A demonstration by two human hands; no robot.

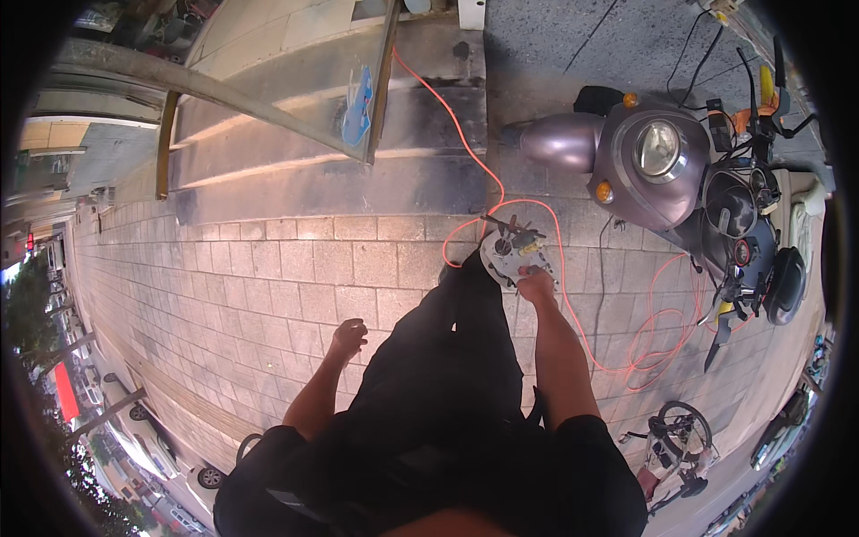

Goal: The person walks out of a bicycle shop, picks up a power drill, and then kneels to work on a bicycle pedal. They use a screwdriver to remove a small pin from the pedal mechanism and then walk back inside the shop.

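Note:
My right hand (535, 285) is closed at the near right side of a rounded grey board or stool top (497, 269). What its fingers hold is hidden. On that grey surface lies a cluster of small tools and metal parts (510, 238), too small to name one by one. My left hand (350, 338) hangs over the paving at my left side, fingers loosely curled and somewhat apart, with nothing visible in it. An orange cable (557, 224) loops on the ground around the grey board.
A purple-grey scooter (644, 170) stands at the right. Stone steps (313, 183) rise ahead, beside a glass door with a blue sticker (358, 107). More orange cable lies coiled (658, 340) near the scooter. A bicycle (680, 438) is at the lower right, a parked white car (139, 421) at far left.

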